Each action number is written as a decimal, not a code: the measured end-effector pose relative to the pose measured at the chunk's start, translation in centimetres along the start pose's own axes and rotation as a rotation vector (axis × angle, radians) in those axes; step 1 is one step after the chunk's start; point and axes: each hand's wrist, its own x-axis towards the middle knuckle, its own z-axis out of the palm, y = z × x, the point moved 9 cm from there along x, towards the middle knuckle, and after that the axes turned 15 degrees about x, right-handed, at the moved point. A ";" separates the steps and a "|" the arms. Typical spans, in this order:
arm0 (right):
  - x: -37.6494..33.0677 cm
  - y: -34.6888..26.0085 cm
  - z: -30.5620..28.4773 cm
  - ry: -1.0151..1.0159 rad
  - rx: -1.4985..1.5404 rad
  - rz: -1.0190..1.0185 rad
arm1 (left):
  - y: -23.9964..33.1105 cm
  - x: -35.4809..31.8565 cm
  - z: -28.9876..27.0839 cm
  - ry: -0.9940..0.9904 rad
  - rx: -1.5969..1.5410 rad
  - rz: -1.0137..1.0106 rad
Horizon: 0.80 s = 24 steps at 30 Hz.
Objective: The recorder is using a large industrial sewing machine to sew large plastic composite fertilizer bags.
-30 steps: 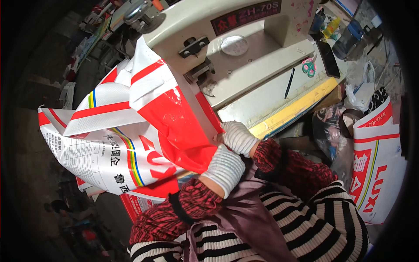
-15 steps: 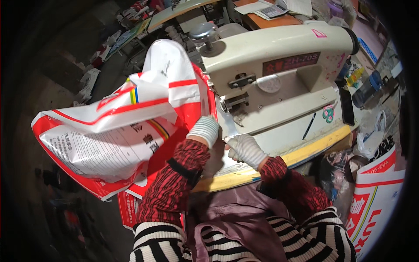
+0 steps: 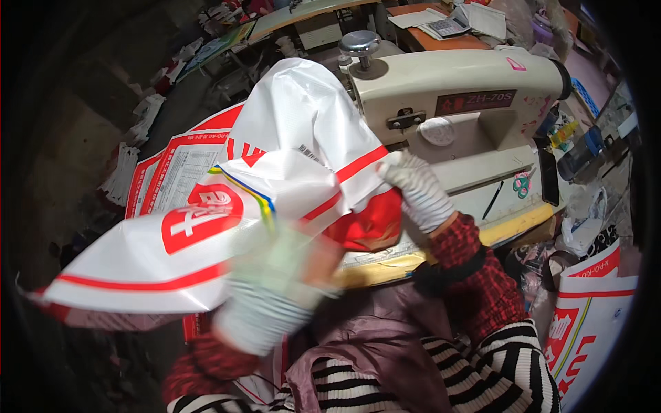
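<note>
A large white and red plastic woven sack (image 3: 296, 103) stands crumpled on the left side of the sewing machine (image 3: 413, 79), its lower end stretching out to the left. My right hand (image 3: 420, 193), in a pale striped work glove, is closed on the sack's right edge beside the machine's arm. My left hand (image 3: 272, 289), gloved as well, is smeared by motion in front of the sack's lower part. Its fingers cannot be made out. The sack covers the machine's needle area.
More printed sacks (image 3: 182, 172) lie behind on the left, and others (image 3: 592, 310) stand at the lower right. On the machine table are a pen (image 3: 492, 199), small green-handled snips (image 3: 521, 184) and a phone (image 3: 549, 177). The table's yellow front edge (image 3: 385, 270) runs before me.
The sack has turned and shifted right, showing another printed side. My left hand has swung down and left; my right hand has risen from the table to the sack's edge.
</note>
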 end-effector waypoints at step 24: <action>-23.9 18.8 14.3 -1.045 -0.669 0.585 | -27.8 -44.6 13.4 -0.527 0.606 -0.723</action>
